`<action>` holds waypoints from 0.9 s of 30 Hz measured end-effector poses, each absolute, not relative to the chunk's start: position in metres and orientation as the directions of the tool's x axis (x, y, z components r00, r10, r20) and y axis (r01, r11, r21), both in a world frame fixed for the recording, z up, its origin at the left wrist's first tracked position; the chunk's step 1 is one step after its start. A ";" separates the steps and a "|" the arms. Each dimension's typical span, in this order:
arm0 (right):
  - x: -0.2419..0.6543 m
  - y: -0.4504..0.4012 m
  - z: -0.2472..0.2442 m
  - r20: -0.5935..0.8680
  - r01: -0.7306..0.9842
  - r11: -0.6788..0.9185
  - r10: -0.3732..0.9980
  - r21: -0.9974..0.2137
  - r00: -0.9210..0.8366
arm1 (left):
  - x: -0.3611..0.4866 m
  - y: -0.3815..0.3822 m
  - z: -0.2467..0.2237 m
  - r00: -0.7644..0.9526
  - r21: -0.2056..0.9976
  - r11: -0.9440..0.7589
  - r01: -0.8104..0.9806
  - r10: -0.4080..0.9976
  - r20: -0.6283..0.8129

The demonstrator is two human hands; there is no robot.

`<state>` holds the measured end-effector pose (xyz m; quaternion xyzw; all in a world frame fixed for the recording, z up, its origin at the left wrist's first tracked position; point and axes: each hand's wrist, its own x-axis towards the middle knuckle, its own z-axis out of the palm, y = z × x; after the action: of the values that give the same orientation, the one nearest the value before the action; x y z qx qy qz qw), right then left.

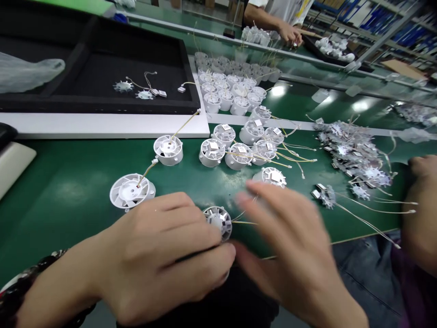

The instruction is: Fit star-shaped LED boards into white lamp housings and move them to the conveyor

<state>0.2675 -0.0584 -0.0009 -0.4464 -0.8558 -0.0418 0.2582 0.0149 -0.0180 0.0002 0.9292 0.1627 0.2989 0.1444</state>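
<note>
My left hand (pixel 170 255) is closed round a small white fan (pixel 219 220) near the table's front edge, its metal core facing up. Part of that fan lies hidden behind the fingers, and a thin wire leads from it to the right. Slightly blurred, my right hand (pixel 290 246) is just right of this fan, fingers apart, with nothing visible in it. Just beyond the right fingertips stands another white fan (pixel 273 176). Farther left are two wired fans, one upright (pixel 168 149) and one tilted (pixel 131 191).
Several fans with wires (pixel 239 156) stand mid-table, with more behind. At right lies a heap of star-shaped metal parts (pixel 355 150). A black tray (pixel 129 50) is at back left. Another person's arm (pixel 423 205) rests at far right; a person's hand (pixel 290 34) works across the table.
</note>
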 end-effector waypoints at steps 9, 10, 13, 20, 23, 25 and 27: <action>0.234 -0.021 -0.012 0.461 0.892 0.451 0.789 0.012 -0.406 | 0.018 -0.029 0.003 0.848 0.190 -0.958 0.215 0.280 0.450; 0.229 -0.018 -0.009 0.493 0.871 0.491 0.754 0.015 -0.434 | 0.018 -0.034 -0.001 0.830 0.210 -0.948 0.237 0.310 0.464; 0.205 -0.006 0.002 0.533 0.669 0.743 0.558 0.021 -0.636 | 0.017 -0.055 -0.013 0.726 0.314 -0.875 0.368 0.481 0.491; 0.166 0.031 0.005 0.321 0.507 0.861 0.472 0.031 -0.821 | 0.013 -0.055 -0.010 0.699 0.364 -0.764 0.533 0.640 0.320; 0.180 0.022 0.002 0.349 0.584 0.811 0.553 -0.021 -0.756 | 0.013 -0.040 -0.005 0.682 0.358 -0.755 0.549 0.652 0.332; 0.195 0.008 0.002 0.381 0.619 0.776 0.613 -0.123 -0.693 | 0.013 -0.033 -0.003 0.675 0.356 -0.754 0.553 0.655 0.339; 0.212 -0.008 0.001 0.371 0.631 0.729 0.681 -0.265 -0.631 | 0.011 -0.025 -0.004 0.676 0.346 -0.761 0.549 0.647 0.353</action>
<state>0.2121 -0.0077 0.0012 -0.3636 -0.9015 0.0550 0.2281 0.0112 -0.0251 -0.0037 0.9092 0.3289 0.2325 0.1059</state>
